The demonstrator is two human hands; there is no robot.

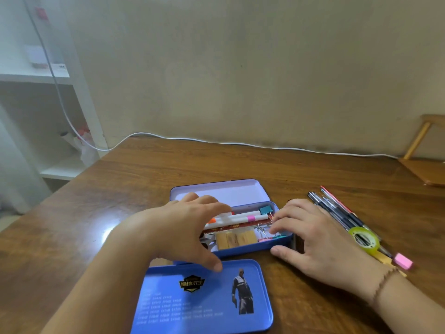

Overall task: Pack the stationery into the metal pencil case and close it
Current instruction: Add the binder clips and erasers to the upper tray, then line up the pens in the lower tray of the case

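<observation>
The blue metal pencil case (255,249) lies open on the wooden table, one lid (224,191) folded back, another printed blue lid (204,300) flat in front. Inside lie white highlighters (240,217), a teal binder clip (265,209), wooden blocks (236,239) and small clips (267,233). My left hand (185,227) hovers spread over the case's left half, holding nothing. My right hand (313,235) rests at the case's right end, fingertips on the small clips and thumb by the front corner. Several pens (337,210), a tape roll (364,239) and a pink eraser (403,261) lie to the right.
A white cable (216,141) runs along the table's far edge by the wall. A wooden stand (423,165) sits at the far right. White shelving (48,92) stands off the table's left side.
</observation>
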